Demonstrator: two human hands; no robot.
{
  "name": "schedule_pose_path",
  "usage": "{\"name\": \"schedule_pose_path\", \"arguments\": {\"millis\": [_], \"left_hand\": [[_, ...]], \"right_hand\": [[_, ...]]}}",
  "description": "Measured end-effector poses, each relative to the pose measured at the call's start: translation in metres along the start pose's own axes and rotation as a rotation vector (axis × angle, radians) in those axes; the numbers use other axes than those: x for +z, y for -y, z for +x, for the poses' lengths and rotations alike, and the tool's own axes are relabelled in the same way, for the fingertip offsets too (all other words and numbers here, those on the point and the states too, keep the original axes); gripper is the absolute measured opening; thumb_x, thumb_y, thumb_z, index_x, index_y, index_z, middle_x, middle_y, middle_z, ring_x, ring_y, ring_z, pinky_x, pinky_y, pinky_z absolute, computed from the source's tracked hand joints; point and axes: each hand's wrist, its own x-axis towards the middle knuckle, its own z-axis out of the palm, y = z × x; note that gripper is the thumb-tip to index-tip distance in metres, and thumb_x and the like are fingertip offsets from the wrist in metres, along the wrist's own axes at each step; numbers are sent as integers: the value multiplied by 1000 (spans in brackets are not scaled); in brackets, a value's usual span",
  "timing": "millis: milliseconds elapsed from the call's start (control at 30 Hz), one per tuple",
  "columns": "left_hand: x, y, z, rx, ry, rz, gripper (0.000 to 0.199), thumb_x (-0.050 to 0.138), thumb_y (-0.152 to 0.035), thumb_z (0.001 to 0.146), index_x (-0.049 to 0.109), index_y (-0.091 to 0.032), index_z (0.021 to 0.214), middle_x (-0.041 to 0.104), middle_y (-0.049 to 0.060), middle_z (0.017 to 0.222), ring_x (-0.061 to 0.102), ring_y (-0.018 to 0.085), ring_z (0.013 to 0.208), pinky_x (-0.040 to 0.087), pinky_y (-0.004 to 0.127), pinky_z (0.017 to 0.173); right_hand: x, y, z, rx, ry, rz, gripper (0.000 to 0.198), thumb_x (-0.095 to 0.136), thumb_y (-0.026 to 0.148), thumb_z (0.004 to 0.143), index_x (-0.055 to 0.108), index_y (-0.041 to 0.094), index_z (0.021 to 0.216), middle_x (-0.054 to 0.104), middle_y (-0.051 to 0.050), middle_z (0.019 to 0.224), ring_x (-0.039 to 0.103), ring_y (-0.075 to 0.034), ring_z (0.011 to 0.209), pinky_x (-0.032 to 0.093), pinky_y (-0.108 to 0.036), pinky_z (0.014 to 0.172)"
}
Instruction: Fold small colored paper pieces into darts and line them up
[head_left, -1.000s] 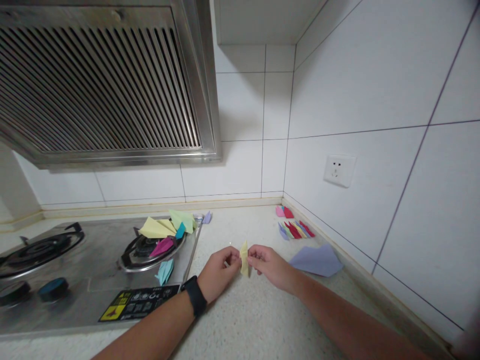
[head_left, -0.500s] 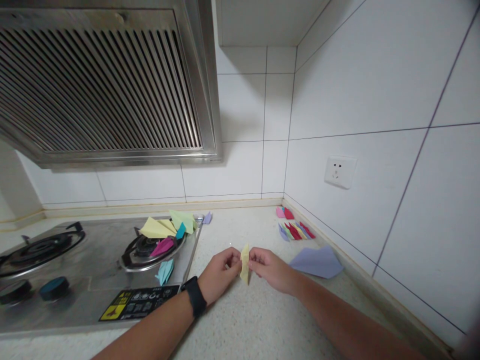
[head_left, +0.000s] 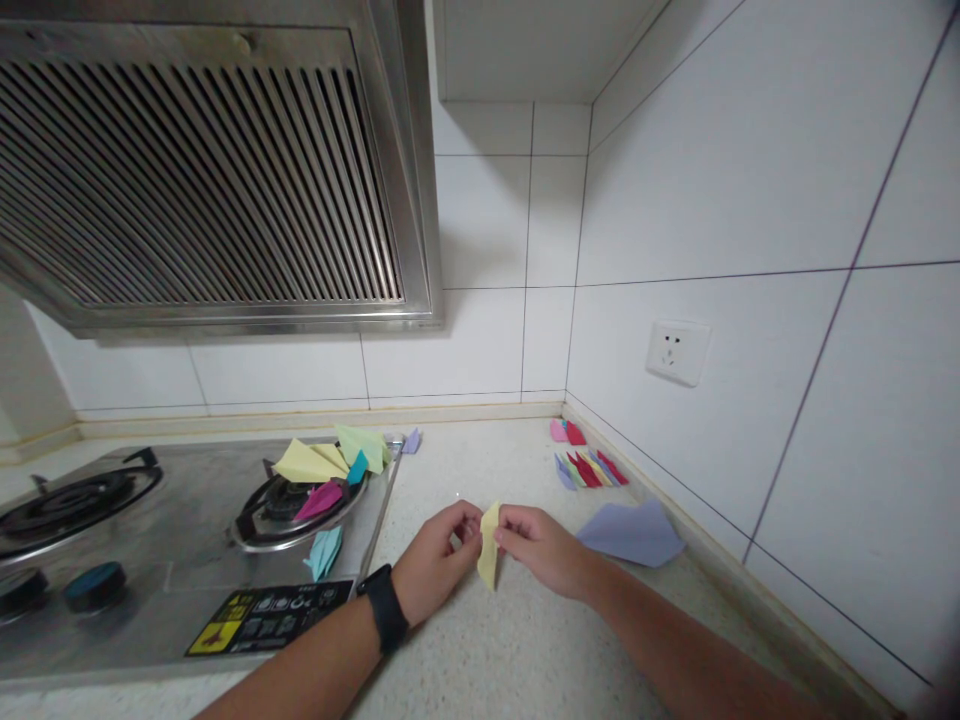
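A narrow folded piece of yellow paper (head_left: 489,548) stands upright between my two hands, above the counter. My left hand (head_left: 441,548) pinches its left edge between thumb and fingers; a dark watch (head_left: 384,610) is on that wrist. From the other side my right hand (head_left: 541,545) grips the paper's right edge near the upper half. The fingertips partly cover the paper. To the right of my right hand lies a large folded lavender paper (head_left: 634,532).
Several small folded papers (head_left: 589,469) lie in a row by the right wall, with a red one (head_left: 575,432) behind. Folded yellow paper (head_left: 311,461), magenta paper (head_left: 319,500) and light-blue paper (head_left: 324,553) rest on the gas stove (head_left: 187,560). A range hood (head_left: 225,180) overhangs it.
The yellow paper has turned slightly, its lower end now tilting a little left and lower. Both hands keep hold of it. The whole view has shifted slightly.
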Motion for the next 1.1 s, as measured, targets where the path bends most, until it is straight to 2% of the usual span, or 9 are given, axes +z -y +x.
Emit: {"name": "schedule_pose_path", "arguments": {"millis": [133,433,633,733,933,1100], "left_hand": [[0,0,0,-36,-10,11,19,50,-31,87,60,-16,84,59,1,76,50,13,71,37,22,61],[2,2,-2,-61,4,24,19,51,-31,86,60,-15,81,57,0,72,48,11,64,32,20,52],[3,3,-4,-20,-7,106,15,53,-28,84,59,-16,78,57,0,71,48,11,62,34,20,54],[3,1,-6,2,-31,152,14,53,-27,84,59,-17,77,57,1,71,48,12,63,34,20,54],[2,-1,-5,35,-43,228,13,53,-26,85,59,-17,77,59,1,72,50,12,65,35,21,56],[3,1,-4,-4,-13,130,15,52,-28,86,60,-17,78,58,0,72,48,11,62,34,21,54]], "right_hand": [[1,-3,0,0,13,-39,18,51,29,87,60,16,77,54,2,69,45,-12,63,35,-23,59],[1,-4,-1,-13,-30,-173,23,47,24,85,62,16,70,53,2,63,43,-11,58,32,-22,56],[3,-1,-1,-15,-74,-271,24,49,22,82,56,17,60,40,5,53,34,-9,51,23,-22,48],[4,3,-1,-56,-117,-369,26,51,21,80,52,17,55,37,5,51,33,-9,51,21,-23,48],[2,8,-1,-167,-163,-534,27,53,19,79,49,18,52,44,4,53,35,-10,52,22,-24,52],[0,6,-3,-73,-123,-394,26,50,18,79,49,17,53,39,5,51,34,-9,51,23,-23,50]]}}
